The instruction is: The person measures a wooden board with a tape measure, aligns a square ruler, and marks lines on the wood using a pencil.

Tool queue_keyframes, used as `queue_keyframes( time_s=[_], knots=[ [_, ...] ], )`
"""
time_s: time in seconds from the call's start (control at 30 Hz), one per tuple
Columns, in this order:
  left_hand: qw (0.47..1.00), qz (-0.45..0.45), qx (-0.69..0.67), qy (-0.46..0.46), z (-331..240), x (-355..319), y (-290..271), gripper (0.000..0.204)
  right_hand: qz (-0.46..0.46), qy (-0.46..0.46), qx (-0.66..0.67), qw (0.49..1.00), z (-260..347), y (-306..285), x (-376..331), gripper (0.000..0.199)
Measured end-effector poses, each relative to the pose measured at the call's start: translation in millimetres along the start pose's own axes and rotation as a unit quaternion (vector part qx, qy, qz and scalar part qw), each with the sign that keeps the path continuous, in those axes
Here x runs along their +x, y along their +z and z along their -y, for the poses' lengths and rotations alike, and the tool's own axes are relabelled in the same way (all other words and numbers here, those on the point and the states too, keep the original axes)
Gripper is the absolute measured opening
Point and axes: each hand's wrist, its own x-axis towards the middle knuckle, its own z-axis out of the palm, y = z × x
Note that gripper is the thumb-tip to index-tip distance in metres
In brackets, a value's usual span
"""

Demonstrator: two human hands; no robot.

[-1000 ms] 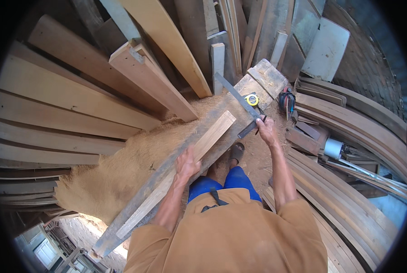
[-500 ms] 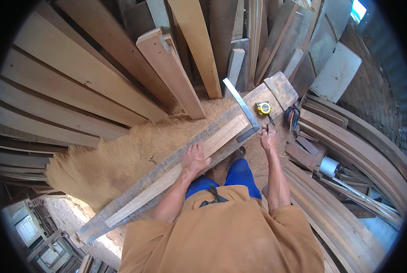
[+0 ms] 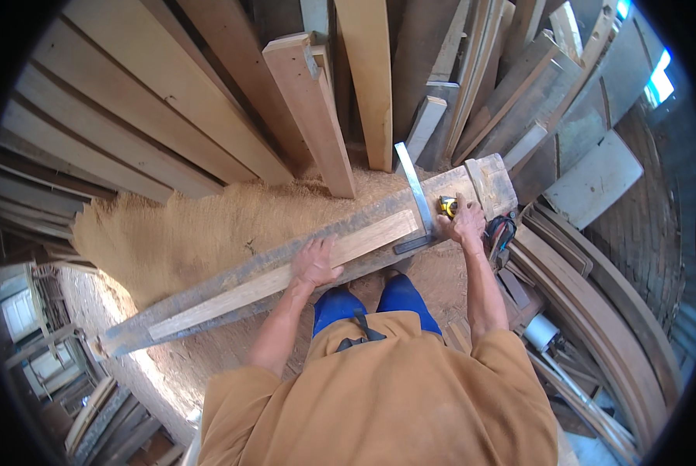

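1. Your view has swung since a second ago — the long bench (image 3: 231, 283) now runs flatter across the picture, from low on your left up to your right.
2. Your left hand (image 3: 315, 262) has slid a bit along the pale wood strip (image 3: 286, 279) and now lies flat on it, fingers spread, pressing down. It grips nothing.
3. Your right hand (image 3: 463, 223) was by the metal square (image 3: 416, 203) a second ago. Now it sits just past the square, near the yellow tape measure (image 3: 447, 206). I cannot tell if it grips the tape or just touches it (the fingers hide that part).
4. The square has stayed put, its long blade across the bench and its dark handle at the near edge, right at the strip's end. So the strip looks lined up and held still.
5. Edges — the bench stops just past your right hand, with a red and black tool (image 3: 499, 237) hanging off that end.
6. Leaning boards (image 3: 309, 109) stand close behind the bench, so there is little room that way.
7. A big sawdust pile (image 3: 169, 233) lies on your left. Curved planks (image 3: 604, 326) crowd your right side.
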Motion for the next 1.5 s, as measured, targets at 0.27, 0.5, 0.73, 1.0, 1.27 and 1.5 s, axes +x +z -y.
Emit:
queue_keyframes(
  time_s=[0.27, 0.5, 0.73, 1.0, 1.27, 1.5],
  knots=[
    [0.999, -0.022, 0.025, -0.012, -3.5, -3.0, -1.7, 0.091, 0.024, -0.046, 0.069, 0.996, -21.4, 8.7, 16.4, 0.082],
    [0.998, 0.008, 0.041, -0.036, -16.5, -5.7, -12.4, 0.1, -0.012, -0.096, 0.307, 0.947, -65.8, -3.6, -28.3, 0.063],
    [0.998, -0.063, -0.015, 0.023, -13.4, -14.7, -14.0, 0.099, 0.406, -0.094, 0.269, 0.868, -79.1, 48.4, -120.7, 0.062],
    [0.99, -0.101, 0.053, 0.086, 10.4, -100.2, 31.7, 0.083, 0.366, -0.08, 0.299, 0.878, -4.1, 71.0, -201.6, 0.069],
    [0.97, -0.13, -0.195, 0.056, 55.2, -174.8, 52.9, 0.046, 0.348, -0.243, 0.238, 0.874, 25.9, 111.9, -165.9, 0.066],
    [0.891, -0.171, -0.409, -0.098, 88.8, -213.8, 57.9, 0.048, 0.299, -0.364, 0.08, 0.879, 174.8, 26.6, -230.6, 0.063]
  ],
)
